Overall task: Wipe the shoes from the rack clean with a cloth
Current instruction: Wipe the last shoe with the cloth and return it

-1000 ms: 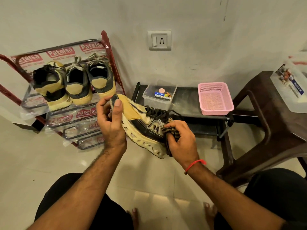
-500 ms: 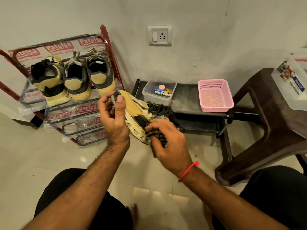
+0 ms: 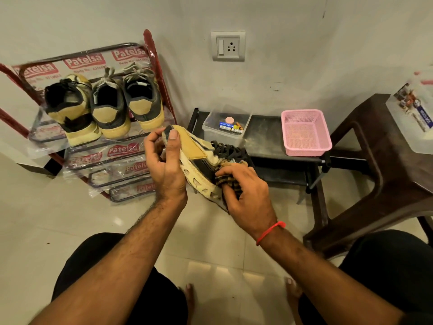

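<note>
My left hand (image 3: 165, 167) grips the heel of the cream, tan and black lace-up sneaker (image 3: 199, 165), thumb pressed up over the tan heel patch, holding it in the air over the pale tiled floor (image 3: 58, 221), just in front of the red metal shoe rack (image 3: 150, 73). My right hand (image 3: 246, 195) has its fingers (image 3: 228, 171) curled round the dark striped cloth (image 3: 228, 182), pressing it against the side and the chunky cream sole. Over the last second that hand has slid from the toe end back along the side towards the middle, so a wiping stroke is under way. I judge this shoe only partly done. Three more tan and grey sneakers (image 3: 107, 106) sit on the rack's top shelf, apparently waiting.
</note>
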A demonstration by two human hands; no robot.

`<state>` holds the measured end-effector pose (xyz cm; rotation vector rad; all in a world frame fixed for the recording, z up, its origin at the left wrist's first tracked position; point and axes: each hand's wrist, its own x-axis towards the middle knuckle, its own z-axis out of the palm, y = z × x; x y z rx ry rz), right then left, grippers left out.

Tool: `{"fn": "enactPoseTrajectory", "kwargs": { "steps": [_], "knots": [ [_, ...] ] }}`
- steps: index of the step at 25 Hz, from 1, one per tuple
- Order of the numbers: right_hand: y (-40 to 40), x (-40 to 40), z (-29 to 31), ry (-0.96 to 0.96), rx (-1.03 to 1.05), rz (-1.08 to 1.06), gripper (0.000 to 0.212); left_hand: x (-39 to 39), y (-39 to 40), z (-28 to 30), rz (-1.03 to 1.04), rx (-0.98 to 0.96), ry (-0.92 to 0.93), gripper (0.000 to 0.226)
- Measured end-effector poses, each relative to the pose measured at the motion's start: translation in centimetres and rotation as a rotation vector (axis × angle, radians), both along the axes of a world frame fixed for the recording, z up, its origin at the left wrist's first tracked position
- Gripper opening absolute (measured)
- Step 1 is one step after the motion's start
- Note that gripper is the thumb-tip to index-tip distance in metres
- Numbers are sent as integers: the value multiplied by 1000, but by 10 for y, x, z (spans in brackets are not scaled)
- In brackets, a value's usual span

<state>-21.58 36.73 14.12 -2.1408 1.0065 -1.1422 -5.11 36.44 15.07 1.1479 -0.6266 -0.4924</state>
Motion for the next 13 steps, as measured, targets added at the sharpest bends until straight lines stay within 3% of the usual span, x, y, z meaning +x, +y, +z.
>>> {"fn": "enactPoseTrajectory", "kwargs": {
  "steps": [3,5,8,10,13],
  "knots": [
    [2,2,0,-16,-34,24,27,-3,0,0,-28,5,-32,48],
    [-8,-5,-20,112,-61,-2,28,1,0,3,6,5,-28,43],
    [-29,-21,-55,296,169,-73,29,15,1,6,99,55,-22,48],
    [-34,-25,-59,234,290,-143,29,22,0,6,150,86,63,54],
    [-27,-9,-36,39,144,-95,28,20,-1,5,174,119,112,47]
  ]
}}
